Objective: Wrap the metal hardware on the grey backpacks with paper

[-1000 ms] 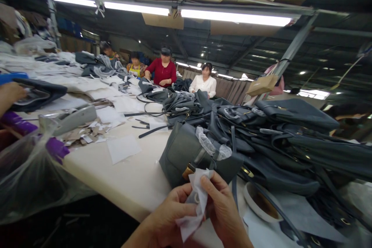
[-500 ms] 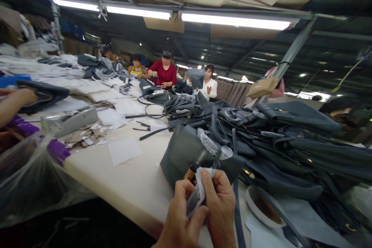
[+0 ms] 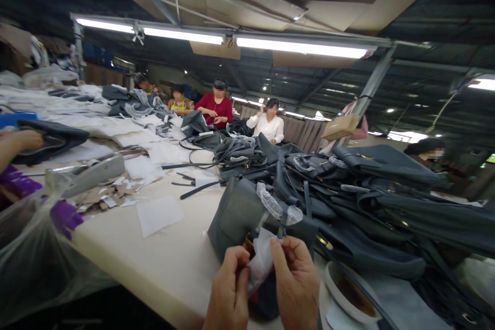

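**Item 1:** white tissue sheet point(image 3: 263, 260), crumpled, held upright in front of a grey leather handbag point(image 3: 235, 216). I see it pinched at its edges by both hands, its lower end reaching towards a dark shape that I cannot identify.

**Item 2:** left grip point(image 3: 228, 289), fingers closed on the sheet's left side.

**Item 3:** right grip point(image 3: 294, 283), thumb and forefinger together on the sheet's upper right side.

**Item 4:** the handbag itself, resting on its side on the tabletop point(image 3: 116, 252) directly beyond both hands, with a brass clasp point(image 3: 247, 247) partly hidden behind the tissue. Clear plastic film point(image 3: 268, 201) is wrapped around a part at its top.

**Item 5:** heap of dark grey handbags point(image 3: 348, 201), piled just beside the handbag, with straps trailing. Neither hand touches it.

**Item 6:** white round dish point(image 3: 348, 294), right of the right grip; its brown contents are unclear.

**Progress, as I read it:** one sheet is in hand, and the film stays on the handbag. The heap remains a loose pile, and I can see no separate finished group of bags, so I cannot tell how much work is complete.

**Also present:** a co-worker in a red top point(image 3: 214, 108) and another in a white blouse point(image 3: 268, 124), both further along the tabletop.
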Demonstrator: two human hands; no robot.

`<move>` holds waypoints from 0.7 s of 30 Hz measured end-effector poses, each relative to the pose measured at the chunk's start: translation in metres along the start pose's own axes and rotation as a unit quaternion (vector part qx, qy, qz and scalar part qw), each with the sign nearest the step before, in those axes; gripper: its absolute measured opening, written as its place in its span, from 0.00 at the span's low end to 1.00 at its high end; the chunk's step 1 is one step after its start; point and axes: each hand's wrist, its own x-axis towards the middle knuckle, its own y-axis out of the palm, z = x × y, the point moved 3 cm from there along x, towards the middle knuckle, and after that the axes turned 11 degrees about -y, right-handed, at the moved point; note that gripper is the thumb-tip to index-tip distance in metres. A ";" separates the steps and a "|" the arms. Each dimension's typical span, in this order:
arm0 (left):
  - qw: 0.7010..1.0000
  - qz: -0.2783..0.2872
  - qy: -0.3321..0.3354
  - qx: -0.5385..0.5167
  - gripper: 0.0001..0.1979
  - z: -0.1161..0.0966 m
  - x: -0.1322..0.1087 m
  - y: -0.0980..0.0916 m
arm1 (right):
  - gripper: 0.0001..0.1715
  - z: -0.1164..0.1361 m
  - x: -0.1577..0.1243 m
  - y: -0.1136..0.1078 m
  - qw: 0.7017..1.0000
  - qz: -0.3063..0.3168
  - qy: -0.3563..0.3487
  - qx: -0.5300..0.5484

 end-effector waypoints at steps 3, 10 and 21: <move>0.981 -0.056 0.159 0.098 0.17 0.001 0.001 -0.001 | 0.23 0.000 0.000 0.003 1.000 -0.006 0.026 0.014; 0.889 -0.072 0.348 0.289 0.21 -0.002 0.009 -0.012 | 0.29 -0.003 -0.002 0.002 0.997 0.010 0.056 0.046; 0.996 0.061 0.069 0.017 0.08 -0.039 0.016 0.011 | 0.28 -0.007 -0.006 -0.001 0.996 0.049 0.066 0.037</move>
